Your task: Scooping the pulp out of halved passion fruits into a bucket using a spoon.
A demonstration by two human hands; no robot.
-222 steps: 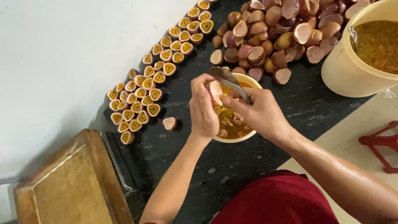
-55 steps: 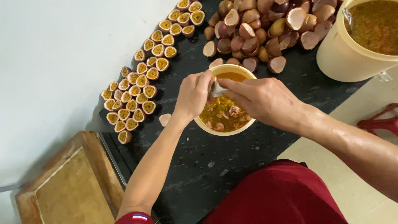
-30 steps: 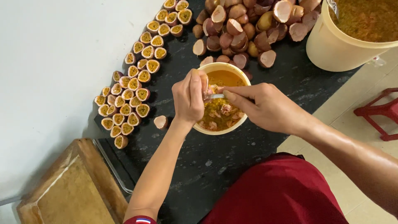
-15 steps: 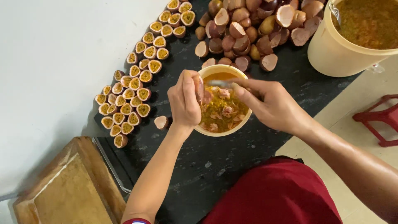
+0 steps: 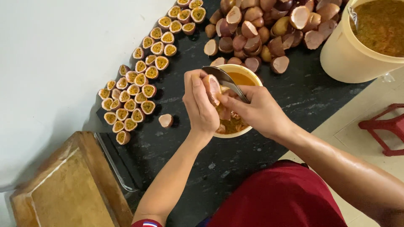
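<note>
Holding a halved purple passion fruit shell (image 5: 212, 87) pinched in the left hand (image 5: 201, 105), the person works a steel spoon (image 5: 225, 80), gripped in the right hand (image 5: 256, 111), over the cream bowl of orange pulp (image 5: 246, 75) on the dark speckled counter (image 5: 303, 92). The slippery shell could twist loose and drop in. Cut halves (image 5: 141, 80) wait at left; emptied shells (image 5: 261, 29) lie beyond.

No packages, labels, signs or screens in view; only loose fruit halves, bowl, bucket and wooden board on dark counter, none bearing wrapper or tag.
</note>
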